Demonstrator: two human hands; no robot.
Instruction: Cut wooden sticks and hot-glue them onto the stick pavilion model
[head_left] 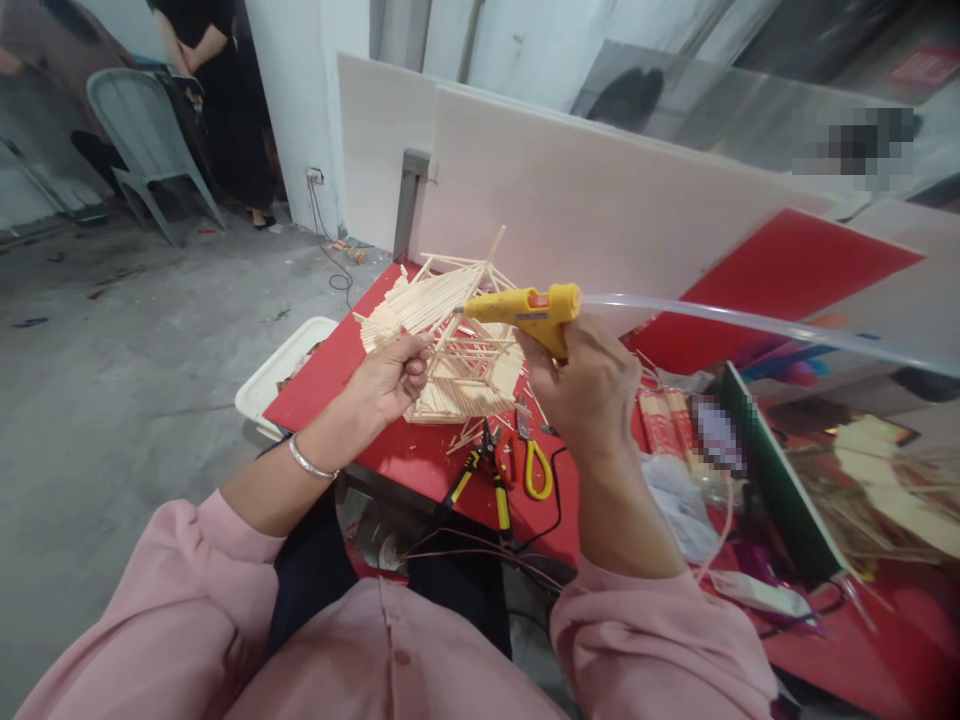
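My right hand (592, 385) grips a yellow hot glue gun (517, 305), its nozzle pointing left over a model built of thin wooden sticks (450, 290). A long clear glue stick (697, 318) trails out of the gun's back to the right. Closed in a pinch, my left hand (394, 378) is at the model's near left side, on a thin wooden stick (444, 338) just below the nozzle. The fingertips partly hide where it is held. The model stands on a red table (405, 465), with slanted stick panels and an open frame.
Black-and-yellow pliers (487, 470) and yellow-handled scissors (538, 470) lie before the model. Loose sticks and a black cord are near them. Right are plastic bags (679, 505) and a green-sided box (784, 470). White boards (585, 190) lean behind; a white bin (281, 375) stands left. Two people are farther back.
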